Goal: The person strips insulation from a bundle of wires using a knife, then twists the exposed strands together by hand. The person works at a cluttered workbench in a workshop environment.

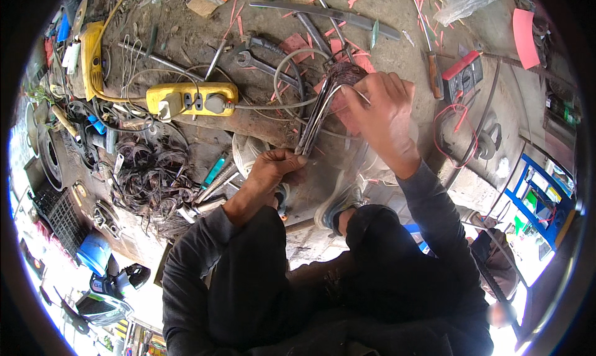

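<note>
A long, narrow bundle of dark wire (316,117) slants across the space in front of me. At its far end the brown wires (346,75) gather into a thicker mass. My left hand (272,173) pinches the near end between thumb and fingers. Beside the far end, my right hand (386,117) is closed on a thin whitish cord (335,90) that runs to the bundle. Its fingertips partly hide the cord. Pink sheet pieces (347,115) lie under and behind the bundle.
A yellow power strip (192,99) with plugs lies to the left, above a tangled heap of brown wire (152,176). Wrenches (264,65) and a long flat metal bar (326,19) lie beyond. A screwdriver (434,73) and a multimeter (462,80) with red leads are at the right.
</note>
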The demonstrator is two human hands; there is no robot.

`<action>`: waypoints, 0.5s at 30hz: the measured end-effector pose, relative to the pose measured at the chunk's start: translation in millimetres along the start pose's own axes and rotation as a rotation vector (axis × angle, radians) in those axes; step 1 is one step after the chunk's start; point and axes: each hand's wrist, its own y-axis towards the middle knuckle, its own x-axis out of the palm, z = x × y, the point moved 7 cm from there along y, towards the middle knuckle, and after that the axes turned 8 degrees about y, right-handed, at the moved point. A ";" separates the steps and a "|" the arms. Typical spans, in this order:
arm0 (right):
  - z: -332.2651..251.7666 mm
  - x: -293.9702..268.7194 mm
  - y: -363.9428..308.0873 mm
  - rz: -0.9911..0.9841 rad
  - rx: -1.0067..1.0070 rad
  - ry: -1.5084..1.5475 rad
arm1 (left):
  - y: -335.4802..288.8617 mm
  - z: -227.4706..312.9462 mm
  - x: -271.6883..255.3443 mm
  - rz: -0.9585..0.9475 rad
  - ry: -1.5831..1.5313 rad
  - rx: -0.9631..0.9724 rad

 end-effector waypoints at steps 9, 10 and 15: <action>-0.6 2.1 3.5 0.030 0.000 -0.062 | 3.8 -3.9 -1.8 -0.002 -0.014 0.008; 0.3 2.8 3.7 0.031 0.010 -0.069 | 3.8 -4.1 -2.1 0.002 -0.011 0.008; 3.2 3.7 4.3 0.052 0.020 -0.064 | 4.3 -4.2 -2.3 0.000 -0.017 0.008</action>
